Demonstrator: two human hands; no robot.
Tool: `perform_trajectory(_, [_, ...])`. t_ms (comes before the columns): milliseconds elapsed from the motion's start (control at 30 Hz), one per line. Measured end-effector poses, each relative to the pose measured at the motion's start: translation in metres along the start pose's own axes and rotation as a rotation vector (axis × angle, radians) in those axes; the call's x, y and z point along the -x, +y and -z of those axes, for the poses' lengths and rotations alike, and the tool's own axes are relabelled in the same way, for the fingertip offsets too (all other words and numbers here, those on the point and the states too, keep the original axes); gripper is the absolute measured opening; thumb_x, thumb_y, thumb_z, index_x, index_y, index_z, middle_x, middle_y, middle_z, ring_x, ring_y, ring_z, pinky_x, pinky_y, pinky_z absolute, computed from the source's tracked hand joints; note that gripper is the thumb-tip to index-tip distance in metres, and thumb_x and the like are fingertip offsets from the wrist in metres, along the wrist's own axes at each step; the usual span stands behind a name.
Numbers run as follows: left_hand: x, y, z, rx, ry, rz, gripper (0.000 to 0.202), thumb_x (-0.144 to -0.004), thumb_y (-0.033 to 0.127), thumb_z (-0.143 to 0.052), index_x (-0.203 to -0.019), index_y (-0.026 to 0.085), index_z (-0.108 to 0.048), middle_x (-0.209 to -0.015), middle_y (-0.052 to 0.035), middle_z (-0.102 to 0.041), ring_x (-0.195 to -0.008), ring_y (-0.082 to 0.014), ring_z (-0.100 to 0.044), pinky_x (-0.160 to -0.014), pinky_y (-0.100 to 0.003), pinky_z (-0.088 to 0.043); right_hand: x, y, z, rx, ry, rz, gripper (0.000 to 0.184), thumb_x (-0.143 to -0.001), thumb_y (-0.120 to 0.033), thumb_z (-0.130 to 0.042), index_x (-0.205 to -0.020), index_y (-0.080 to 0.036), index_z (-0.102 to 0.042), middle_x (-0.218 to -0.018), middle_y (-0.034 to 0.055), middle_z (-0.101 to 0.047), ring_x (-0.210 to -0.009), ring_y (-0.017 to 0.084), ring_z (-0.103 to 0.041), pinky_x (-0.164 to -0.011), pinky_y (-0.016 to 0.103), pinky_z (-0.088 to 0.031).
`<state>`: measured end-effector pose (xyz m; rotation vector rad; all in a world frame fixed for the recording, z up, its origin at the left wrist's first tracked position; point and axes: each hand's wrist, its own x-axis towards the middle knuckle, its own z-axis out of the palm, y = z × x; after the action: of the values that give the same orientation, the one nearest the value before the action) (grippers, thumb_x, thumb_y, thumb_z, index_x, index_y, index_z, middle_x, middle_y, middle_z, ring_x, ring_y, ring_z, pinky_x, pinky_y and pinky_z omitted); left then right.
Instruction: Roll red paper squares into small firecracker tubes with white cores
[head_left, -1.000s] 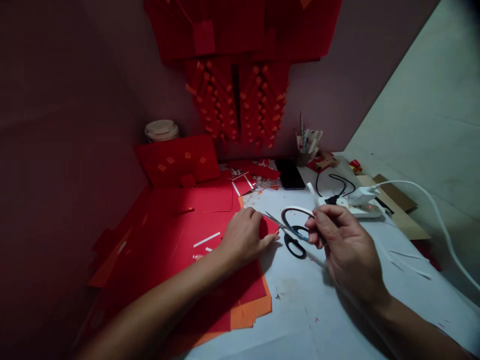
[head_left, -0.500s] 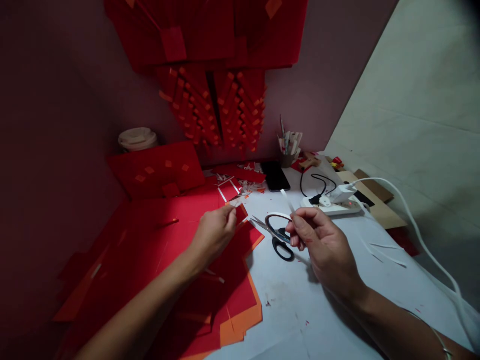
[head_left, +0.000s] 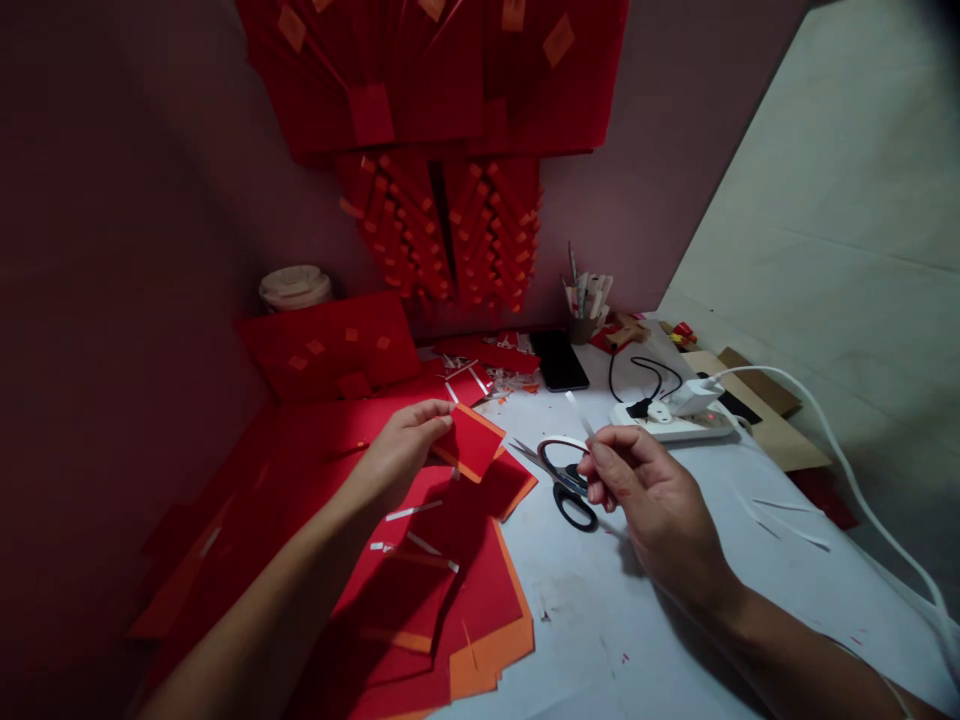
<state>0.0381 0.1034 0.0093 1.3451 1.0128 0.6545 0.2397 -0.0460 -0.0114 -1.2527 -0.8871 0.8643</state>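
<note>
- By the L grip (head_left: 409, 440) a small red card w/ orange edging (head_left: 472, 440) is grasped; its L side is pinched b/w thumb & fingers, the rest is left jutting out to R of that grip.
- By the R grip (head_left: 664, 500) a tape roll (head_left: 562, 440) is grasped; the ring is held just L of the fingers, & its loose white end (head_left: 577, 412) is stuck up past the fingertips.
- Scissors (head_left: 576, 508) are held by neither grip; they're laid on the table (head_left: 585, 640) b/w the two, partly hidden by the ring, blades pointed twd the card.
- Below the L grip, white strips (head_left: 414, 510) are scattered on red paper (head_left: 491, 590); whether tape or backing can't be told.
- More thin white pieces (head_left: 787, 505) are left to R of the R grip; beyond that grip a power strip (head_left: 705, 432) is set.
- Step in hand, as judged: card & tape are prob. readied for taping; no tape from the roll is seen touching the card yet.
- Next move, as judged: card needs to be kept steady by the L grip, loose end to be brought L & lined up w/ an edge; for any cut, scissors are placed handily near the R grip, but the roll would have to be put down or shifted first.
</note>
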Motion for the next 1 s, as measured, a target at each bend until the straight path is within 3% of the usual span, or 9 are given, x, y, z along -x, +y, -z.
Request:
perform_trajectory(67, [0.002,0.002,0.001,0.048,-0.036,0.003,0.007,-0.084,0.02,-0.067,-0.085,0.015,-0.063,-0.064,0.004,-0.061,-0.051,-0.0106,-0.057,-0.052,-0.024,-0.047,0.0,0.0,0.0,-0.002,-0.005,-0.002,0.021,-0.092,-0.046,-0.065,-0.094,-0.025,-0.062,-0.079,-0.0029,-0.065,-0.059,0.008,-0.055,-0.055,0.019,-0.045])
perform_trajectory(167, [0.004,0.004,0.002,0.106,-0.074,-0.033,0.014,-0.068,0.014,-0.071,-0.08,0.016,-0.062,-0.064,0.003,-0.063,-0.053,-0.0108,-0.058,-0.055,-0.024,-0.046,0.001,0.0,0.0,-0.015,-0.004,-0.002,0.021,-0.092,-0.045,-0.066,-0.095,-0.024,-0.062,-0.079,-0.0026,-0.065,-0.06,0.009,-0.056,-0.055,0.019,-0.045])
perform_trajectory(300, [0.011,0.011,-0.002,0.104,-0.12,-0.147,0.014,-0.066,0.015,-0.071,-0.069,0.019,-0.058,-0.08,-0.0042,-0.073,-0.08,-0.0187,-0.068,-0.073,-0.029,-0.049,0.001,0.001,-0.002,-0.041,-0.021,-0.016,0.022,-0.092,-0.045,-0.067,-0.096,-0.024,-0.062,-0.079,-0.0024,-0.065,-0.059,0.008,-0.056,-0.055,0.019,-0.045])
perform_trajectory(400, [0.022,0.019,-0.008,0.031,-0.163,-0.268,0.013,-0.067,0.011,-0.071,-0.065,0.019,-0.061,-0.099,-0.0087,-0.074,-0.102,-0.0255,-0.065,-0.085,-0.034,-0.047,0.0,0.002,-0.003,-0.085,-0.042,-0.051,0.024,-0.091,-0.046,-0.067,-0.095,-0.023,-0.061,-0.078,-0.0026,-0.065,-0.058,0.008,-0.056,-0.053,0.019,-0.044])
perform_trajectory(500, [0.034,0.025,-0.016,-0.062,-0.155,-0.416,0.019,-0.067,0.001,-0.067,-0.064,0.019,-0.065,-0.112,-0.008,-0.071,-0.115,-0.0266,-0.059,-0.1,-0.038,-0.039,-0.001,0.002,-0.004,-0.163,-0.068,-0.081,0.026,-0.089,-0.046,-0.069,-0.095,-0.023,-0.061,-0.078,-0.0028,-0.065,-0.057,0.008,-0.056,-0.05,0.018,-0.043])
perform_trajectory(700, [0.047,0.023,-0.031,-0.387,-0.115,-0.785,0.024,-0.079,0.002,-0.061,-0.068,0.022,-0.07,-0.105,-0.0082,-0.069,-0.104,-0.0235,-0.062,-0.094,-0.04,-0.045,0.0,0.0,-0.007,-0.272,-0.116,-0.121,0.026,-0.085,-0.042,-0.075,-0.096,-0.022,-0.061,-0.076,-0.0046,-0.062,-0.059,0.008,-0.06,-0.051,0.017,-0.045])
perform_trajectory(833, [0.045,0.019,-0.035,-0.43,-0.136,-0.821,0.026,-0.081,0.003,-0.061,-0.068,0.023,-0.071,-0.103,-0.0078,-0.069,-0.104,-0.0228,-0.062,-0.095,-0.041,-0.045,0.0,-0.004,-0.009,-0.257,-0.084,-0.147,0.031,-0.078,-0.04,-0.081,-0.093,-0.022,-0.06,-0.083,-0.0042,-0.062,-0.057,0.008,-0.061,-0.049,0.018,-0.045])
perform_trajectory(1000, [0.042,0.015,-0.034,-0.422,-0.117,-0.773,0.025,-0.08,0.002,-0.06,-0.069,0.023,-0.071,-0.104,-0.0078,-0.069,-0.103,-0.0229,-0.063,-0.094,-0.041,-0.046,0.0,-0.004,-0.008,-0.228,-0.071,-0.155,0.031,-0.077,-0.039,-0.081,-0.092,-0.021,-0.06,-0.08,-0.0045,-0.061,-0.056,0.008,-0.06,-0.05,0.019,-0.045])
